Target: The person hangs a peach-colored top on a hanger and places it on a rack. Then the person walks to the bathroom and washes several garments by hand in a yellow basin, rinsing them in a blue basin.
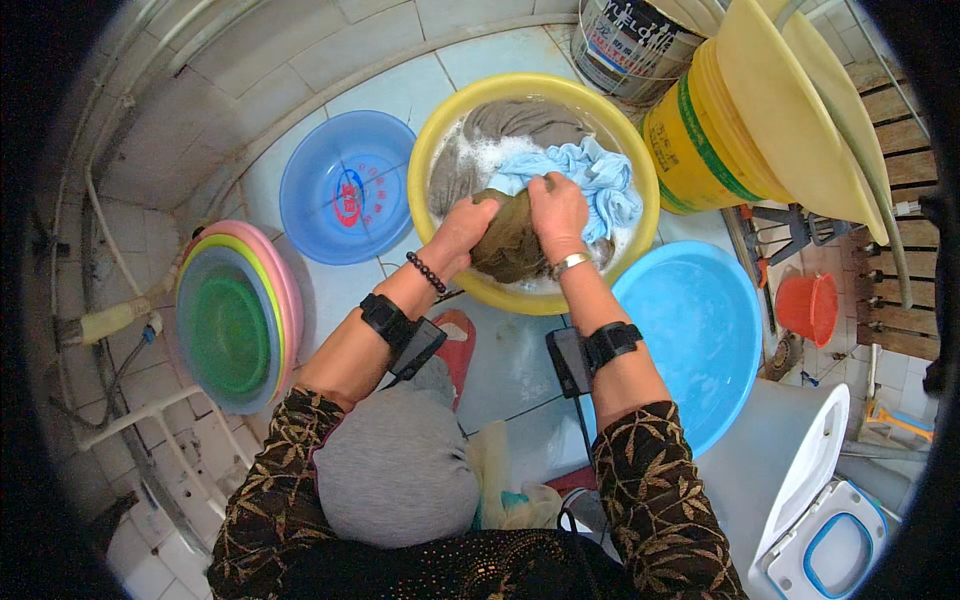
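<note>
Ahead of me is a yellow basin (pixel 436 251) of soapy water with wet laundry in it. My left hand (pixel 465 228) grips one side of a bunched olive-brown cloth (pixel 507 240), fingers curled into it. My right hand (pixel 558 212) is closed on the other side of the same cloth, which hangs over the near part of the basin. Behind it a light blue cloth (pixel 590 178) lies crumpled among white suds. Grey fabric (pixel 525 118) is soaking at the far side and along the left. What kind of garments these are, I cannot tell.
An empty blue basin (pixel 345 215) sits on the tiles to the left, near stacked colourful basins (pixel 288 300). A larger light blue basin (pixel 715 350) holds water at the right. Beyond it stand a yellow bucket (pixel 690 140), a paint bucket (pixel 635 50) and a red pail (pixel 808 308).
</note>
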The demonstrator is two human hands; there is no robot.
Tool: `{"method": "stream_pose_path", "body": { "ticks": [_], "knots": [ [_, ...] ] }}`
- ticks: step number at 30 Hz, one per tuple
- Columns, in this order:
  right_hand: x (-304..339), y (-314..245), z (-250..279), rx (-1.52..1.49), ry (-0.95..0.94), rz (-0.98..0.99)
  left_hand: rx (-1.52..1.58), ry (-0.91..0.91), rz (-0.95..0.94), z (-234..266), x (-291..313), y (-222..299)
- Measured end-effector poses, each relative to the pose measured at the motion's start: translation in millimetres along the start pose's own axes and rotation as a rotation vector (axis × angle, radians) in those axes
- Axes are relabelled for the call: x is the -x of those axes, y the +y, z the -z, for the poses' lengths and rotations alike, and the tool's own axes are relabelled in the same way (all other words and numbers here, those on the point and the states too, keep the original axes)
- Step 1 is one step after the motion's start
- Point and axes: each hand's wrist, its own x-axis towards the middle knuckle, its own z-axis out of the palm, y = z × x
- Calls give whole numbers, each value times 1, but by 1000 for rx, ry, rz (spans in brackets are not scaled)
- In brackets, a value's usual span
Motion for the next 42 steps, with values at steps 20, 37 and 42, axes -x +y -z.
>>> {"method": "stream_pose_path", "body": {
  "ticks": [20, 37, 42],
  "knots": [
    [45, 87, -99, 685, -643, 418, -1913, -30, -212, 14, -23, -43],
    [72, -28, -14, -278, 1, 352, 750, -337, 181, 11, -25, -22],
    [15, -22, -2, -309, 102, -77, 533, -112, 181, -12, -13, -26]
  ]
}}
